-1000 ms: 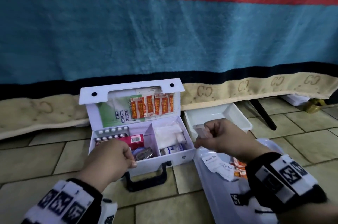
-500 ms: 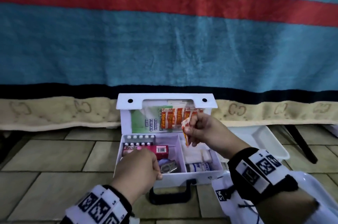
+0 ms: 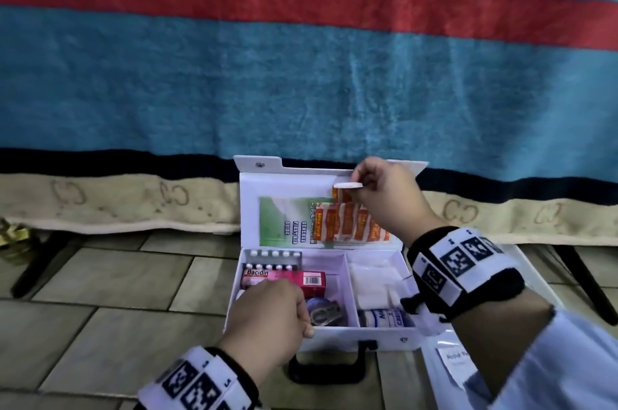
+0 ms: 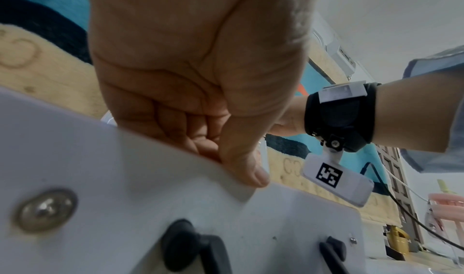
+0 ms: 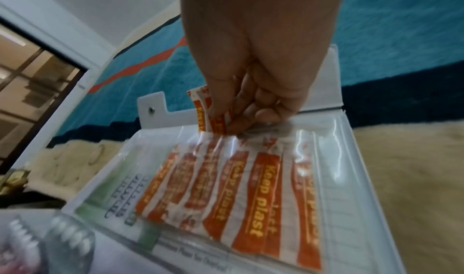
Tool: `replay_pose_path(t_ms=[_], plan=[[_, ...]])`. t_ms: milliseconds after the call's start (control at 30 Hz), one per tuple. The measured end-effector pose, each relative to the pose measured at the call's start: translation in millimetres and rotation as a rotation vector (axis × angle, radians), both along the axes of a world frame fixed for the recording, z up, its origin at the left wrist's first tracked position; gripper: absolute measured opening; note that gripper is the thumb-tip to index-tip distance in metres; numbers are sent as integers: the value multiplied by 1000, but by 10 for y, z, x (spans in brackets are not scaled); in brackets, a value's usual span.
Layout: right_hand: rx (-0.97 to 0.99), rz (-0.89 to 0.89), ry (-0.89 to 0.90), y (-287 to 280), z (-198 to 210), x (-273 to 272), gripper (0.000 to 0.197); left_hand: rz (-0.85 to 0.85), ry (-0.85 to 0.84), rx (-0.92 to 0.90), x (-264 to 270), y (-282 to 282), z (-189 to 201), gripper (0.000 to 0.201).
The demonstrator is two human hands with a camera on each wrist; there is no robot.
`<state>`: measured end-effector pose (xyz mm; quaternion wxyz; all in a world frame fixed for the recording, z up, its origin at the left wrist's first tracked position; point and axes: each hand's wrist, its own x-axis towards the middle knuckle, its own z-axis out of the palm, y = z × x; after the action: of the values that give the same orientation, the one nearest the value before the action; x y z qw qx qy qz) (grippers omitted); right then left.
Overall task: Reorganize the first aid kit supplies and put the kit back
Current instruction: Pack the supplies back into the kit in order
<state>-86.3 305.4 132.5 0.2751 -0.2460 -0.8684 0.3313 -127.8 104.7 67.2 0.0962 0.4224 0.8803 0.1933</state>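
A white first aid kit (image 3: 334,337) stands open on the tiled floor, its lid (image 3: 291,182) leaning back against a blanket. My left hand (image 3: 272,312) grips the kit's front wall (image 4: 120,179), thumb outside and fingers inside. My right hand (image 3: 374,188) pinches orange-and-white plaster strips (image 5: 202,115) at the mouth of the lid's clear pocket (image 5: 251,171), where several more plasters (image 3: 351,222) and a green guide leaflet (image 3: 284,222) sit. The base holds blister packs (image 3: 272,257), a pink Bacidin box (image 3: 291,279), gauze (image 3: 371,279) and a small bottle (image 3: 384,317).
A black carry handle (image 3: 329,366) juts from the kit's front. To the right lies a white plastic lid or tray (image 3: 444,373) with paper sachets (image 3: 458,361). A blue, red and cream blanket (image 3: 301,75) hangs behind. Dark stand legs (image 3: 588,285) cross the tiles at right.
My right hand has carried the plaster strips from the tray at the right up to the top of the lid pocket. The left hand has stayed on the front wall.
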Motion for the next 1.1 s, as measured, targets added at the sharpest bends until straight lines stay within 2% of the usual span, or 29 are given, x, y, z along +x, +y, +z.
replay_pose_path(t_ms=[133,233,333,467,600,733,833,900,1100], plan=[[66,-31,-59,-15,-29,-6,31,0,-11,-12,-13,13,-9,20],[95,-21,-108,-38,-22,3,16,11,-10,-17,-14,21,-3,21],[75,13,-96,-89,-17,13,11,24,-9,-34,-16,22,0,23],[38,5,-51,-112,0,-18,15,32,-8,-39,1,22,17,24],[-46,2,31,-170,-63,-81,30,46,-17,-44,7,24,23,25],[-27,-51,-9,-172,-86,-109,20,39,-14,-37,13,16,40,24],[30,-62,-107,-181,-66,-103,8,38,-25,-31,13,13,51,23],[57,-58,-156,-190,-56,-107,10,37,-28,-38,12,19,53,24],[128,-58,-130,-203,-41,-113,13,35,-21,-37,16,21,58,25]])
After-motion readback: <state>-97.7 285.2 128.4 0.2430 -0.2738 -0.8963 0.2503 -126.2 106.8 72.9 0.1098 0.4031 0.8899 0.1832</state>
